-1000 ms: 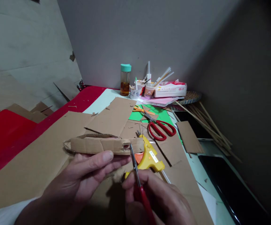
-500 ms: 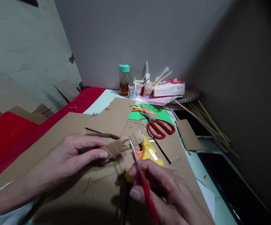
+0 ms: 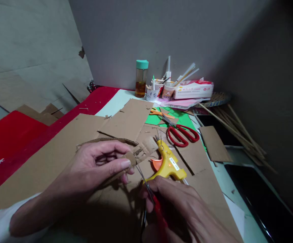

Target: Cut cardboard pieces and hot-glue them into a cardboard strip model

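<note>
My left hand (image 3: 93, 168) pinches a narrow cardboard strip (image 3: 146, 151) between thumb and fingers, its free end pointing right. A rough, torn-looking patch shows on the strip's face near the thumb. My right hand (image 3: 176, 202) is closed around a red-handled tool (image 3: 159, 211) with a thin metal shaft. The shaft's tip is at the strip's lower edge, close to my left thumb; whether it touches is unclear. The tool's exact kind cannot be made out. Just beyond my right hand lies a yellow glue gun (image 3: 168, 163) with an orange trigger.
Cardboard sheets (image 3: 126, 118) cover much of the table. Red-handled scissors (image 3: 183, 135) lie behind the glue gun, near orange scissors (image 3: 159, 113). A bottle (image 3: 141, 81), cups (image 3: 168, 91) and a tissue pack (image 3: 194, 89) stand at the back. Sticks (image 3: 240, 135) and a black phone (image 3: 258, 199) lie right.
The tool's tip has moved from the patch on the strip's face down to its lower edge. My left fingers sit nearer the patch. The view has shifted slightly left.
</note>
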`<state>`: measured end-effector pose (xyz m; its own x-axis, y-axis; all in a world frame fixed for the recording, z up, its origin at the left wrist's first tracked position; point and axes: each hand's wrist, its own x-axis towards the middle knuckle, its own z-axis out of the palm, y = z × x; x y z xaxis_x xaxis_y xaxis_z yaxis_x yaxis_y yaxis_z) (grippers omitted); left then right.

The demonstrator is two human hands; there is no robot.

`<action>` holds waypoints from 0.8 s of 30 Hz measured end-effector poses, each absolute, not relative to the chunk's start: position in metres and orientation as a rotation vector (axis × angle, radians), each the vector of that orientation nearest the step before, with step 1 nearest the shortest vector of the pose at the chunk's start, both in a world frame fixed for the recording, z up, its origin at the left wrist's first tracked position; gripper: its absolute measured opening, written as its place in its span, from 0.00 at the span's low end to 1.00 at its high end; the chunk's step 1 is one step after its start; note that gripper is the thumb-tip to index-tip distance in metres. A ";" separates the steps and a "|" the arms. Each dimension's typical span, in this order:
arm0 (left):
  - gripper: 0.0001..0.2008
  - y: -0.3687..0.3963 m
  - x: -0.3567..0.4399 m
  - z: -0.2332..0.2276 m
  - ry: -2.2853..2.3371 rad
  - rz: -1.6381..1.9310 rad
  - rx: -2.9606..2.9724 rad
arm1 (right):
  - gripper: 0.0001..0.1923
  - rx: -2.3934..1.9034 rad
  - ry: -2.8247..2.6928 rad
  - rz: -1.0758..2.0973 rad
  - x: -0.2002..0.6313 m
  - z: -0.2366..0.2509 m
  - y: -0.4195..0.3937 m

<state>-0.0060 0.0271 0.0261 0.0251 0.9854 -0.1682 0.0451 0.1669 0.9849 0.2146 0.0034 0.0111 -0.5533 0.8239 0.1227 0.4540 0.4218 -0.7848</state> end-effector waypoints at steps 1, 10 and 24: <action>0.03 0.027 -0.005 0.025 1.299 1.057 1.121 | 0.11 -1.099 -2.199 0.964 0.214 0.011 0.003; 0.03 0.026 -0.005 0.023 1.375 1.113 1.178 | 0.09 -1.095 -2.186 0.926 0.213 0.011 0.001; 0.03 0.023 -0.004 0.016 1.292 1.040 1.299 | 0.18 -1.035 -2.110 0.999 0.211 0.011 0.002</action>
<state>-0.0042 0.0229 0.0164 0.0634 0.9957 -0.0677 0.1470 0.0578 0.9874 0.2115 0.0016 0.0107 -0.5309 0.8307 0.1679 0.3968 0.4187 -0.8169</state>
